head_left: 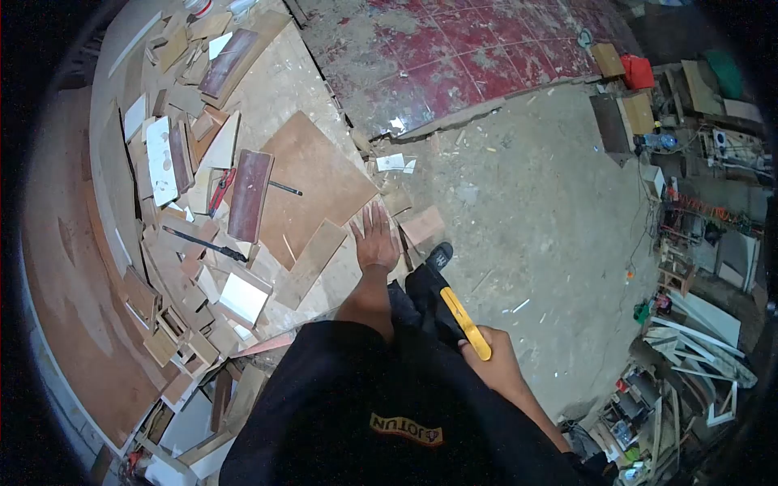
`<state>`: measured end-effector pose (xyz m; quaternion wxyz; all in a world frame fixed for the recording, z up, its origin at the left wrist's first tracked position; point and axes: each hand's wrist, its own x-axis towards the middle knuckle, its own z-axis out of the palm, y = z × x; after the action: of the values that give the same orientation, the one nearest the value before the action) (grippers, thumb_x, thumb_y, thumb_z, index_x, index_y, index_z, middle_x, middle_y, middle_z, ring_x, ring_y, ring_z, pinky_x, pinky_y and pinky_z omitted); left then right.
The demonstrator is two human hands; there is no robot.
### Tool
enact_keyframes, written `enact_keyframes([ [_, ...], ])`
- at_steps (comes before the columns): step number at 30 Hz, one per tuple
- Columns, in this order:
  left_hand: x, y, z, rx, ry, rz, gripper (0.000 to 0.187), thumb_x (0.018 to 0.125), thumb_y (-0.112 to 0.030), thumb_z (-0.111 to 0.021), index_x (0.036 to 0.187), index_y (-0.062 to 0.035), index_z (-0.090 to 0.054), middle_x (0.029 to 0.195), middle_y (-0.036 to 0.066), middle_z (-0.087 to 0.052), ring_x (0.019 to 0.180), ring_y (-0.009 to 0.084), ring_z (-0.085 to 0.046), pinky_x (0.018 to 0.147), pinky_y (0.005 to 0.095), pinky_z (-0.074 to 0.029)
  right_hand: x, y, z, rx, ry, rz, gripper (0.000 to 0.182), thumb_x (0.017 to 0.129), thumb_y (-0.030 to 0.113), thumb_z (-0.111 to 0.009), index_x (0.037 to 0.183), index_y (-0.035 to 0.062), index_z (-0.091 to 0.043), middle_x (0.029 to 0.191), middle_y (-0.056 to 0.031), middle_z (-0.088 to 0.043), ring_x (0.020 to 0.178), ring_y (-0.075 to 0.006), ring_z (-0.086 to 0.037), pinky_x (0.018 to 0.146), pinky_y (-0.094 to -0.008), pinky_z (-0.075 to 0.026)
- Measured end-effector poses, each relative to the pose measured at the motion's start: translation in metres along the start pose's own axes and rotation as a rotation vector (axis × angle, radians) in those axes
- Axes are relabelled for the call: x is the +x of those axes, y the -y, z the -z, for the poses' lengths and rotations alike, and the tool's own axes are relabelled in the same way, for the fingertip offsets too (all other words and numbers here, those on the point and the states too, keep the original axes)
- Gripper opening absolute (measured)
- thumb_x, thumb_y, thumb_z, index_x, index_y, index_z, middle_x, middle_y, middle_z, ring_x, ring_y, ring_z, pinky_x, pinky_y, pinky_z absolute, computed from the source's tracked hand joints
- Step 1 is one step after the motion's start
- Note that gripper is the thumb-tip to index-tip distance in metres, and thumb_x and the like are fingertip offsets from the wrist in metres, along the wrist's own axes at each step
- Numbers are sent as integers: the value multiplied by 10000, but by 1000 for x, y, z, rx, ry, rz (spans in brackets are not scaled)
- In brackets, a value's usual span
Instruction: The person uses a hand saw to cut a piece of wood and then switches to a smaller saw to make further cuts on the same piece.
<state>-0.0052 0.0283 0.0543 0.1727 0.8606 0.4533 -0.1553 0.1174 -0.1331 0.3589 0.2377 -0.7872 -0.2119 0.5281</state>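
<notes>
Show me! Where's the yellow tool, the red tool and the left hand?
Yellow tool (463,317): head view, middle of its yellow part.
Red tool (220,193): head view, on its red part.
Left hand (377,245): head view, back of the hand.

The left hand (376,241) lies flat at the pale worktop (288,81)'s right edge, beside a square brown panel (312,166); the right hand (498,358) holds a yellow tool (463,316). Wood offcuts (251,194) crowd the left.

Board (316,158) on work surface (284,81); offcuts (162,158) left of board; floor (551,211) to right; tiled floor (438,65) ahead.
</notes>
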Motion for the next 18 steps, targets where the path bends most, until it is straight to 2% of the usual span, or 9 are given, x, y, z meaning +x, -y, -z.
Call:
enact_keyframes([
  [1,0,2,-3,-3,-15,-1,736,926,-323,-463,1524,16,-201,1624,169,-110,1502,342,-76,1169,619,-44,14,-4,-4,-6,8,5,212,838,167,-651,785,-29,-588,650,-187,-604,591,-285,-609,577,-395,-464],
  [3,8,5,-4,31,-1,20,725,938,-338,-436,1533,-5,-188,1630,145,-99,1505,329,-66,1170,619,-49,51,-22,-23,-154,-37,158,190,836,148,-641,784,-30,-598,643,-166,-614,600,-259,-620,579,-383,-472],
  [6,8,2,10,59,24,40,711,952,-351,-405,1540,-23,-177,1636,122,-87,1508,314,-59,1170,619,-55,81,-18,-26,-50,-46,115,202,840,151,-640,773,-35,-596,658,-190,-616,614,-293,-630,591,-399,-478],
  [7,-2,-1,12,57,69,22,707,953,-349,-400,1538,-20,-179,1636,123,-86,1508,312,-62,1169,621,-55,79,-18,-18,-28,14,52,218,845,166,-654,790,-37,-598,690,-214,-628,632,-325,-633,606,-429,-480],
  [9,2,0,14,48,-5,14,726,940,-348,-426,1536,-14,-181,1634,139,-82,1507,332,-58,1170,621,-51,66,-20,-27,-55,-49,111,244,855,188,-668,805,-40,-596,707,-219,-634,634,-320,-634,606,-426,-480],
  [11,-6,1,16,-2,70,-92,732,918,-339,-458,1509,31,-235,1620,195,-103,1498,376,-63,1171,623,-33,60,-12,-29,-90,-47,89,245,863,188,-666,811,-41,-597,709,-217,-636,635,-313,-637,605,-421,-480],
  [12,-5,1,15,49,92,-89,778,904,-373,-483,1527,-3,-202,1628,169,-84,1500,383,-45,1172,621,-45,59,-6,-30,-119,-52,65,247,871,189,-665,816,-42,-597,712,-215,-638,637,-307,-639,603,-415,-480],
  [15,-4,2,5,36,58,-87,774,906,-387,-478,1523,-1,-216,1625,166,-102,1498,378,-63,1171,622,-60,67,6,-28,-58,-28,2,242,893,174,-642,808,-48,-594,704,-210,-639,633,-298,-637,599,-407,-479],
  [18,0,3,7,22,36,-64,764,910,-401,-468,1523,-12,-229,1624,155,-119,1495,368,-90,1165,627,-72,84,20,-30,-46,4,3,233,901,154,-634,793,-48,-586,665,-173,-621,603,-240,-599,579,-387,-467],
])
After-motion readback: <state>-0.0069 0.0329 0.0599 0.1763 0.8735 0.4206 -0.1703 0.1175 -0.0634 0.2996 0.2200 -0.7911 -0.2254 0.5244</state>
